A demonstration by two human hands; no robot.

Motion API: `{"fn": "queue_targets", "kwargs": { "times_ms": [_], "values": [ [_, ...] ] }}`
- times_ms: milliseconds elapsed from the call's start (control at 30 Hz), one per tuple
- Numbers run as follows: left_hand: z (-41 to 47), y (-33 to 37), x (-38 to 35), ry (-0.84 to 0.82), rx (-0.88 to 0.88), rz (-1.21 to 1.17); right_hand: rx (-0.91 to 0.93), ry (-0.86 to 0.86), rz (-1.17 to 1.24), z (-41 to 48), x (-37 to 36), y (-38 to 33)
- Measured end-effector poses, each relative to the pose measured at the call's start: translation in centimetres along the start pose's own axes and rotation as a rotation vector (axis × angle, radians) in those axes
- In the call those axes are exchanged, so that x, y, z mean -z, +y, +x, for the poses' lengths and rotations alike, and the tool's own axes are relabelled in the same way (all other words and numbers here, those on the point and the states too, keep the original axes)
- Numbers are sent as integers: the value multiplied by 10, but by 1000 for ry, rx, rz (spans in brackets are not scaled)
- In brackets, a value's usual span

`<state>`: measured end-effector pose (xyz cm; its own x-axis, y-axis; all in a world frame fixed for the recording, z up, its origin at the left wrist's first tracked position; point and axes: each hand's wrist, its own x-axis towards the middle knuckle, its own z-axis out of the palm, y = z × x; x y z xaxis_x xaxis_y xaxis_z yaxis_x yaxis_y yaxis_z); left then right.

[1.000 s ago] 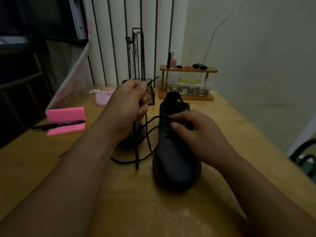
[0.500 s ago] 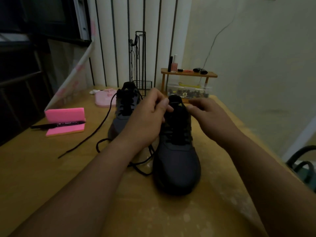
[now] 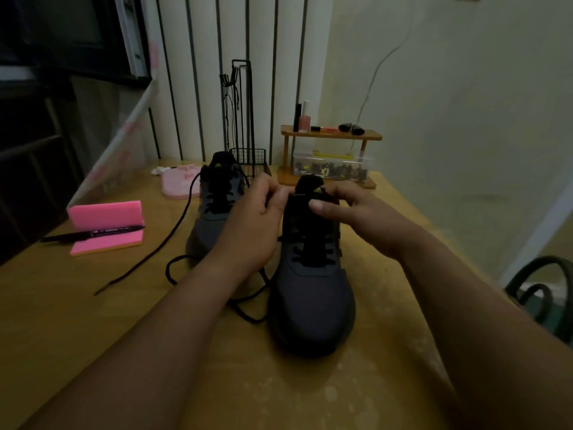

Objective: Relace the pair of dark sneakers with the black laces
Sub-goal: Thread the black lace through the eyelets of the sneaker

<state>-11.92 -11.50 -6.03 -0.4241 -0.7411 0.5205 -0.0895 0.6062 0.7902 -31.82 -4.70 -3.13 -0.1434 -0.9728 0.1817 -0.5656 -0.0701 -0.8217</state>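
Two dark sneakers stand on the wooden table (image 3: 93, 321), toes towards me. The near sneaker (image 3: 313, 302) is at the centre, with black lacing over its lower eyelets. My left hand (image 3: 254, 225) is at the left of its collar, fingers curled, pinching the black lace (image 3: 248, 308), which loops on the table under my wrist. My right hand (image 3: 350, 212) grips the top of this sneaker, thumb laid across the tongue. The far sneaker (image 3: 214, 212) sits behind my left hand, and its loose lace (image 3: 161, 243) trails left across the table.
A pink note block (image 3: 105, 225) with a black marker (image 3: 93, 234) lies at the left. Behind the sneakers are a pink flat item (image 3: 179, 184), a black wire stand (image 3: 245, 144) and a small wooden shelf (image 3: 330, 136) over a clear box (image 3: 331, 167). A chair (image 3: 539, 293) is at the right.
My left hand came down from pulling the lace up and moved right to the near sneaker's collar. My right hand slid up from the mid lacing to the tongue top.
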Motion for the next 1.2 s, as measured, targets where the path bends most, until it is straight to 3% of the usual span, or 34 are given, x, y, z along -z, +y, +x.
{"fn": "queue_targets", "kwargs": {
  "times_ms": [133, 267, 367, 533, 800, 1033, 1200],
  "values": [
    [-1, 2, 0, 18, -8, 40, 112, 128, -103, 1, -3, -1],
    [-5, 8, -5, 52, -61, 78, 244, 191, 168, -2, -12, -9],
    [-7, 4, -12, 86, -75, 97, 211, 221, 367, -3, -26, -7],
    [-7, 0, -21, 112, -77, 66, 158, 298, 479, -2, -33, -1],
    [-10, 8, -6, 165, -111, 105, 117, 260, 596, -2, -33, 0],
    [-9, 18, 1, -222, 61, 120, 117, 229, 659, -1, -32, 1],
    [-24, 2, 11, -182, 14, 80, 123, 241, 645, 0, -33, 2]
  ]
}}
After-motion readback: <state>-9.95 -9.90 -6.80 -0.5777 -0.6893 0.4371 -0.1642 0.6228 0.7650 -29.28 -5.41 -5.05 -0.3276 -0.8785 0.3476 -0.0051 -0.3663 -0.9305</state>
